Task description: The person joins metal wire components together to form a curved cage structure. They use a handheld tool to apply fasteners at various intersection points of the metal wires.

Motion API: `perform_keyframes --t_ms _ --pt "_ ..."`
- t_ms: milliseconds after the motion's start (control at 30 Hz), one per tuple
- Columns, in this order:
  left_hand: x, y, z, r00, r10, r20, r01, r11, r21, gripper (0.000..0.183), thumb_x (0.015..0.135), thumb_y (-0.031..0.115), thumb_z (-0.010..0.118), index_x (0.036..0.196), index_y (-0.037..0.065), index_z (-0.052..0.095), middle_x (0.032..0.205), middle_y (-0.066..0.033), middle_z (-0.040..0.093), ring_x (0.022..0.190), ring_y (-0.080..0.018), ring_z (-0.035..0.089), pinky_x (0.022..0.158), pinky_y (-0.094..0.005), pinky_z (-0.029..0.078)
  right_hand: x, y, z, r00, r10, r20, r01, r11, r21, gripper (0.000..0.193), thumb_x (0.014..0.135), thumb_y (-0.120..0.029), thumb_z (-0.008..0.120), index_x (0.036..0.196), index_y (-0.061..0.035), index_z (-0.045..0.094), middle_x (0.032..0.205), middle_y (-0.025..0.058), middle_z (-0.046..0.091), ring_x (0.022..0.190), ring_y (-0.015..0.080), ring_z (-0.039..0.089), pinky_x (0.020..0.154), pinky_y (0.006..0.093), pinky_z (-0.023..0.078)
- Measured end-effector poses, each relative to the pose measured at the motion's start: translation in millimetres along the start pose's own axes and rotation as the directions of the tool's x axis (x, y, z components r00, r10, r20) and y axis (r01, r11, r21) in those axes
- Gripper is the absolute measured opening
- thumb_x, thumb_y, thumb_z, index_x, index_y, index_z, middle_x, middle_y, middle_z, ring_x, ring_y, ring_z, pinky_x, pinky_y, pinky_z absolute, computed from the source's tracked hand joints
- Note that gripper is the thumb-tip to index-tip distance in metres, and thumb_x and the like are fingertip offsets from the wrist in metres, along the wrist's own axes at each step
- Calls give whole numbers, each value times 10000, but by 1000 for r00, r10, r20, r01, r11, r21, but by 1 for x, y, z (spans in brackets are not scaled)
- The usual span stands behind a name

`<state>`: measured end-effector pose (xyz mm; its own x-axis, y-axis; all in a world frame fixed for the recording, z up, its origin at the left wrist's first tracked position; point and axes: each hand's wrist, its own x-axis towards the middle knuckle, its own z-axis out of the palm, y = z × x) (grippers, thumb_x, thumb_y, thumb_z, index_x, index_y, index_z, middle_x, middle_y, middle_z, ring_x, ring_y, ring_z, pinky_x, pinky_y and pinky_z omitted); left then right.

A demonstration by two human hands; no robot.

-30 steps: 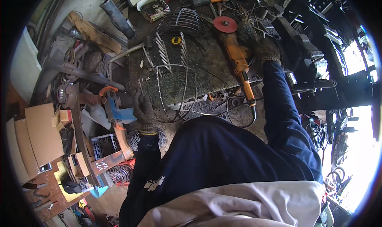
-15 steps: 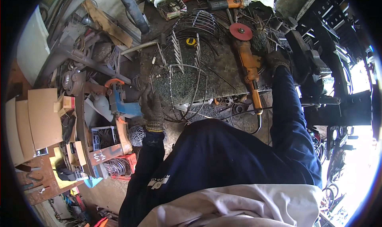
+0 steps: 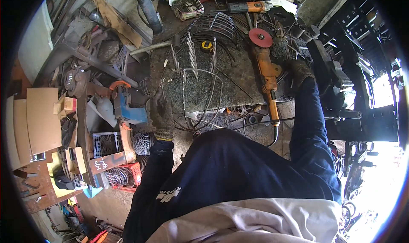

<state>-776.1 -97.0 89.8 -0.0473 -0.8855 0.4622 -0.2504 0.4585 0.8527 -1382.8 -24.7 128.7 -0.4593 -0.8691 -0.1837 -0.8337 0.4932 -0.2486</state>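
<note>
- A cluttered metal workshop with a bare, dusty floor (image 3: 98, 204) surrounds a dark desk (image 3: 240, 64) whose top is rough, stained and coated in grit.
- Near the desk's front left corner, an open frame of thin bent steel rods (image 3: 184, 89) makes a rounded, hooped outline; its lower curves overhang the front edge.
- Just behind the frame, slender ridged steel rods (image 3: 191, 55) slant upward, their sides notched like twisted bar.
- The left hand (image 3: 162, 117), in a coarse grey knitted glove with a yellowish cuff, is beside that front left corner, close to the frame; whether its grip is closed on anything cannot be told.
- The right hand (image 3: 301, 74), in a dark, worn knitted glove, is at the desk's right edge; its fingers are too shadowed to tell the state of the grip.
- Between the frame and the right hand lies a long orange angle grinder (image 3: 267, 72) with a flat, matte red disc (image 3: 260, 37), its handle end reaching past the front edge.
- Towards the far edge sit a ribbed cage of curved metal rods (image 3: 213, 23), a round yellow-and-black tape measure (image 3: 206, 45) and a smaller orange-and-black grinder (image 3: 247, 7).
- Off the left edge, a splintery brown wooden plank (image 3: 117, 19) leans among scrap metal; creased tan cardboard (image 3: 42, 119) stands farther left.
</note>
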Motion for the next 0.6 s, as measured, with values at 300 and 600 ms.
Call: perform_keyframes --t_ms 300,600 --pt "1 -8 -7 998 -44 50 38 994 104 443 968 82 695 1393 34 582 1323 -149 615 1232 -267 616 1064 -392 495 -7 2 -21 957 239 -165 -141 879 456 351 972 -261 675 1183 15 721 1091 116 747 967 229 689 919 378 535" --pt "-2 4 -6 987 -157 38 158 987 -28 426 1015 125 655 1409 -2 556 1377 -143 618 1183 -209 628 1009 -340 512 -42 -60 -20 849 155 -504 363 521 772 213 966 -169 703 1137 -42 717 993 79 718 938 216 693 836 369 600"
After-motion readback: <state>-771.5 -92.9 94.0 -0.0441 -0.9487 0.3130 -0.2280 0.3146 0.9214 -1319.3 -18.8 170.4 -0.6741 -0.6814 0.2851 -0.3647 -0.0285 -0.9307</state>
